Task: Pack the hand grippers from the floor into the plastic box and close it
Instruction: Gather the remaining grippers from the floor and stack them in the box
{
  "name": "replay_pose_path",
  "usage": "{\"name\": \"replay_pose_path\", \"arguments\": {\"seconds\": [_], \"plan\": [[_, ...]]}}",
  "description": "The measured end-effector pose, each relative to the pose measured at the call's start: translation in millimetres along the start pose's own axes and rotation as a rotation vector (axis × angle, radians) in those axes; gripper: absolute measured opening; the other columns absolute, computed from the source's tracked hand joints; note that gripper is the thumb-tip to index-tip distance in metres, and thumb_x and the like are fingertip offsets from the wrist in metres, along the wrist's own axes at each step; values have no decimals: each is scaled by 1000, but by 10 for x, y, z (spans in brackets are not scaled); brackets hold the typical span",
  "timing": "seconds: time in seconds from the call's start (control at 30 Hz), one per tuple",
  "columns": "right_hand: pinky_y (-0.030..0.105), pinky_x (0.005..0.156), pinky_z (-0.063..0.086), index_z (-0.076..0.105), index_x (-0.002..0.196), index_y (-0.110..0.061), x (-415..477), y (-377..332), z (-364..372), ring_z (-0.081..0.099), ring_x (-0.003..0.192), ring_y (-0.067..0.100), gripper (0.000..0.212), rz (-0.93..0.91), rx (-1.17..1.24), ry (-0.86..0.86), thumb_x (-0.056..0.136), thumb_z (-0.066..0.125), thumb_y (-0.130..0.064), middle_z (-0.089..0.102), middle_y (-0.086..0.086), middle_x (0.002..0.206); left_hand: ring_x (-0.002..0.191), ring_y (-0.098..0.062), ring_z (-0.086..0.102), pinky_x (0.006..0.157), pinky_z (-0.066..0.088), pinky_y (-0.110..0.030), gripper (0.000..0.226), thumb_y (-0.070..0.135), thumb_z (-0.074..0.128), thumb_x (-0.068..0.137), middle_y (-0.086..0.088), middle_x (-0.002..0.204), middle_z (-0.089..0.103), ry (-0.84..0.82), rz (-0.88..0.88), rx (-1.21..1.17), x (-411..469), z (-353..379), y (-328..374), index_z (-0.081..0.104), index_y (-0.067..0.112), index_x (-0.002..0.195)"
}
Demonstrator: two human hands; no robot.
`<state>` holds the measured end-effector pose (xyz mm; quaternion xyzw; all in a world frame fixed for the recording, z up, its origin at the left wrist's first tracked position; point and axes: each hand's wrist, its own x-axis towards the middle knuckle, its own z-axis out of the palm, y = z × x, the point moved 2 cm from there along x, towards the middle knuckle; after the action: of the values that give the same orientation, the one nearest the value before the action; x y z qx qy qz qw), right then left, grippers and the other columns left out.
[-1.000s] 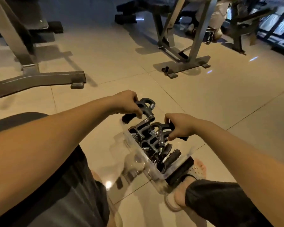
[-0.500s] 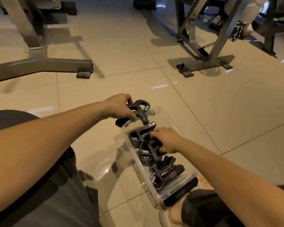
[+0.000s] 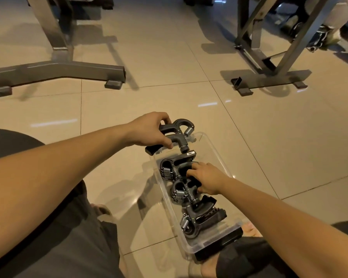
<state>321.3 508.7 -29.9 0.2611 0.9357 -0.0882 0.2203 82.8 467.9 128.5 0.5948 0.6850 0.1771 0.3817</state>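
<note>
Currently set on the tiled floor (image 3: 169,101), between the knees: clear plastic box (image 3: 219,157), open at the top, long side running away from the body. Open floor beyond the far rim and on both sides; left bench frame (image 3: 56,71) and right bench frame (image 3: 273,77) further back, well apart from the box. Near end of the box lying on a black flat piece (image 3: 219,247) beside the right leg. Inside, along the left wall: row of packed grippers (image 3: 175,171), springs turned to the left, each touching the next; strip along the right wall bare, far end bare as well. Left hand (image 3: 149,131): fingers and thumb curled round one handle of the held gripper (image 3: 178,133), keeping it just above the far left corner of the rim, spring end pointing over the box, lower handle sticking out past the left wall. Right hand (image 3: 205,179): inside the box at the middle of the row, fingers bent over the handles of the packed grippers, thumb tucked against the next one down, gripping there. Both forearms reaching in from the near edge, apart from each other.
</note>
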Motion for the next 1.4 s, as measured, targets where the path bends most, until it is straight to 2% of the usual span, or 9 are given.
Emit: {"name": "replay_pose_path", "arguments": {"seconds": [0.27,0.4,0.63,0.77,0.93,1.07,1.13,1.3,1.4], "plan": [[40,98,42,49,137,-25,4,-45,9,48,123,25,64,19,-31,-39,80,76,-36,52,2,131,79,-20,70,72,62,-41,51,27,90,68,-2,92,70,-41,-12,57,82,85,-89,59,22,108],[38,96,46,52,136,-19,0,27,-426,52,120,26,61,66,47,-31,82,76,-33,55,4,131,78,-19,70,73,61,-41,53,31,90,66,-1,92,70,-14,-39,66,134,65,-123,58,24,108],[37,85,57,66,117,-12,-284,294,-1701,67,99,22,32,285,677,93,91,72,-30,69,3,106,85,-23,68,79,60,-47,55,36,89,66,0,95,67,87,-66,-23,235,-8,3,57,25,109],[44,84,61,68,110,-4,-363,189,-1836,73,95,30,27,369,1254,3,98,64,-28,74,16,101,81,-20,68,78,60,-45,55,37,89,67,1,92,67,107,-60,-44,262,9,50,56,26,110],[44,83,61,68,108,-1,-195,33,-1861,72,87,27,21,394,1556,113,96,67,-19,72,21,102,81,-15,67,77,60,-40,57,39,88,69,4,94,68,201,-75,-137,162,20,118,53,26,112],[35,73,62,66,114,5,-227,181,-1825,65,77,19,23,357,1568,133,99,60,-11,67,16,94,72,-15,68,63,57,-36,53,46,84,76,-4,92,69,122,-95,-347,86,25,168,53,25,114],[31,72,59,67,115,4,-280,325,-1861,62,75,19,23,318,1526,136,101,56,-12,64,14,92,75,-14,70,70,59,-39,43,44,76,85,-2,94,69,132,-60,-361,69,-19,187,53,28,118],[29,73,56,69,110,2,-305,558,-2030,53,81,25,26,177,1362,125,104,51,-16,61,11,91,113,-3,55,95,50,-36,50,23,68,90,16,128,50,259,329,80,69,-166,143,49,35,134],[31,77,55,68,111,3,-266,560,-2107,53,84,27,27,83,1280,74,103,52,-17,61,14,96,118,-3,52,96,47,-31,45,30,73,87,17,131,47,263,465,155,55,-163,142,57,35,128]]}}
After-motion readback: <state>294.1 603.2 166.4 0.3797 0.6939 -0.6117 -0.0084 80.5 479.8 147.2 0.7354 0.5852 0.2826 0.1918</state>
